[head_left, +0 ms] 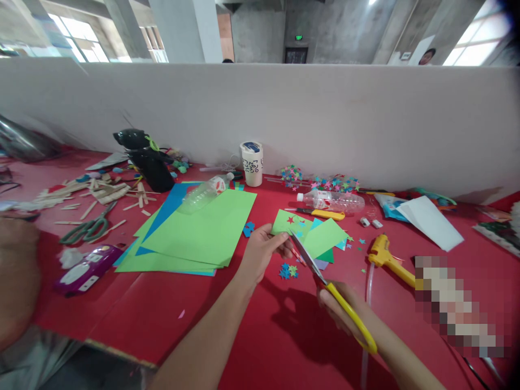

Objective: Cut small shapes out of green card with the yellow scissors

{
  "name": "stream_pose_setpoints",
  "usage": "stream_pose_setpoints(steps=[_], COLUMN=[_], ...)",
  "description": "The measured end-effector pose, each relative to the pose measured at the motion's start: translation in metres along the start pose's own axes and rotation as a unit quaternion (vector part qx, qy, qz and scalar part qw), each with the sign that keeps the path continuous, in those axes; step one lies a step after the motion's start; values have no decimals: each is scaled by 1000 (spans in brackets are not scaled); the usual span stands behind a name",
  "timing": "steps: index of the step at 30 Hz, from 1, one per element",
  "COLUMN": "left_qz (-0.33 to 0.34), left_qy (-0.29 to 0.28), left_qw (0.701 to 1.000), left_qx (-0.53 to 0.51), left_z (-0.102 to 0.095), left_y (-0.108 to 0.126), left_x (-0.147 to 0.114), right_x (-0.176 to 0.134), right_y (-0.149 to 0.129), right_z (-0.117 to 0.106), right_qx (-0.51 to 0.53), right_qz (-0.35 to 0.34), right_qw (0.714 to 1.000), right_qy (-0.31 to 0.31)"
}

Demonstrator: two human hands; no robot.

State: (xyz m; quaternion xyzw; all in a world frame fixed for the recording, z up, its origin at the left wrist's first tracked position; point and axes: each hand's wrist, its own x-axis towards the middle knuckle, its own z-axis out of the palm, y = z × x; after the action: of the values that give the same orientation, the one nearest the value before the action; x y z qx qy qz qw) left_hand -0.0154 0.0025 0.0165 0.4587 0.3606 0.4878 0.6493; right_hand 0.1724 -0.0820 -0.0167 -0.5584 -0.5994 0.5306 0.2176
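Observation:
Between the thumb and fingers of my left hand (pixel 264 246) is a small piece of green paper (pixel 280 218). Star shapes in red and light blue show on it; whether they are holes or loose stars I cannot tell. My right hand (pixel 339 306) is closed on yellow-handled scissors (pixel 350 314). Their blades point up and left, with the tips at the paper near my left thumb. Just beyond the blades lies another green sheet (pixel 327 235) over blue, dark green and lilac pieces. Blue and green paper stars (pixel 288 271) lie below my left hand.
Large green sheets (pixel 203 227) and a clear bottle (pixel 207 192) lie left. Behind are a white cup (pixel 252 165), another bottle (pixel 331 200) and a yellow cutter (pixel 325 214). A yellow glue gun (pixel 390 260) lies right. Another person's arm (pixel 16 281) is at far left.

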Motion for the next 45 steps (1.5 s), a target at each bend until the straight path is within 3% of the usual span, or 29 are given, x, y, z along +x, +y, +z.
stream_pose_setpoints(steps=[11,18,27,32,45], left_qz=[-15,-11,-6,-3,-13], left_qy=[-1,0,0,-7,-14], left_qw=[1000,1000,1000,1000,1000], left_qx=[-4,-5,8,12,-4], left_z=[0,0,-1,-3,-6], left_y=[0,-1,-2,-1,1], left_x=[1,1,2,2,3], right_x=[-1,-5,-2,0,-1], right_y=[-6,-12,-7,-1,-6], right_z=[0,5,4,2,4], right_qx=[25,39,23,34,31], right_qz=[5,23,53,34,29], right_qw=[1000,997,996,999,998], right_qy=[4,58,62,18,37])
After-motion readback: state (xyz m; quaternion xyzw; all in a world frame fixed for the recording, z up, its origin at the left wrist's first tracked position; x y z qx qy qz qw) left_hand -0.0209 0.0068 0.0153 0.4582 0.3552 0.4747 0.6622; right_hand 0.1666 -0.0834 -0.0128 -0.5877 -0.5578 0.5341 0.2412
